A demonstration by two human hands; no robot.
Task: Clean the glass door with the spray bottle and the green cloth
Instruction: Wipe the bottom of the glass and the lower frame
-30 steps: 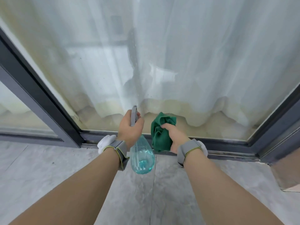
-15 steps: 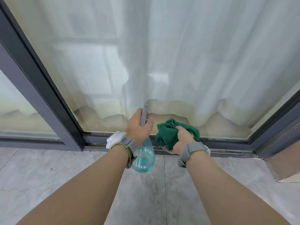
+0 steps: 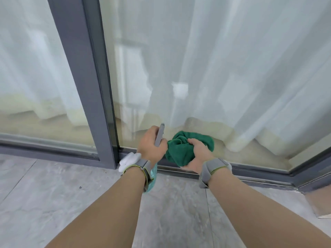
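Floor [image 3: 53, 194] nearest, grey tile. Left hand [image 3: 150, 145], fingers wrapped round bottle [image 3: 152, 173], grey head up, blue body now mostly hidden under wrist. Right hand [image 3: 198, 154], fingers gripping bunched cloth [image 3: 180, 149], now touching left hand. Beyond fingers: door [image 3: 232, 68], curtain behind. Frame post [image 3: 86, 77] shifted toward centre, left of fingers.

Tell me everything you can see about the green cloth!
The green cloth is dark green and looks soft and fuzzy, like a towel. It is scrunched into a loose bundle with folds and a flap sticking out to the right. The right hand grips it from below, fingers curled into its folds. It is held low in front of the glass door, near the bottom frame, right beside the left hand. Whether it touches the glass cannot be told.
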